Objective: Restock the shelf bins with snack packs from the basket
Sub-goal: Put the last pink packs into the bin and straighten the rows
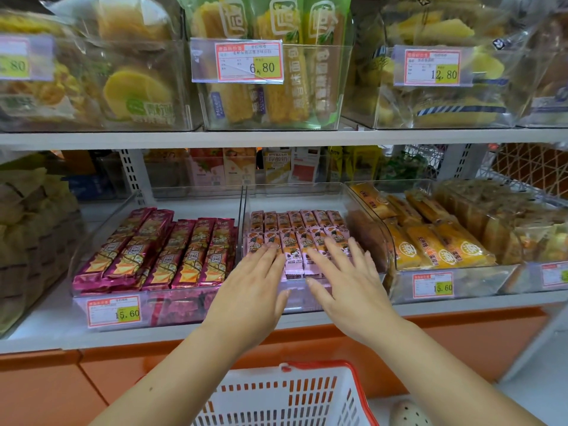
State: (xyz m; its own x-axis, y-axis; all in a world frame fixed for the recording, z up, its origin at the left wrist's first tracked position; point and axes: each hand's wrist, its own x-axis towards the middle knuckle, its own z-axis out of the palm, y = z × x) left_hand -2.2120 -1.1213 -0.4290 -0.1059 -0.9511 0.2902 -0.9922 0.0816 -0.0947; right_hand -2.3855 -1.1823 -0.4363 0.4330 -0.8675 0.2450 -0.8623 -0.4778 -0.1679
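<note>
Rows of pale pink snack packs [296, 232] lie in a clear middle bin [362, 207] on the lower shelf. My left hand [255, 287] lies flat with straight fingers on the front packs at the bin's left side. My right hand [347, 278] lies flat beside it, fingers spread over the front packs on the right. Neither hand holds a pack. A white basket with a red rim [289, 395] stands below my arms at the bottom; its inside is mostly out of sight.
A bin of magenta snack packs [159, 250] sits to the left, a bin of orange packs [436, 238] to the right. The upper shelf [276, 138] carries clear bins of yellow cakes and corn-shaped bread. Orange cabinet fronts [123, 373] run below the shelf.
</note>
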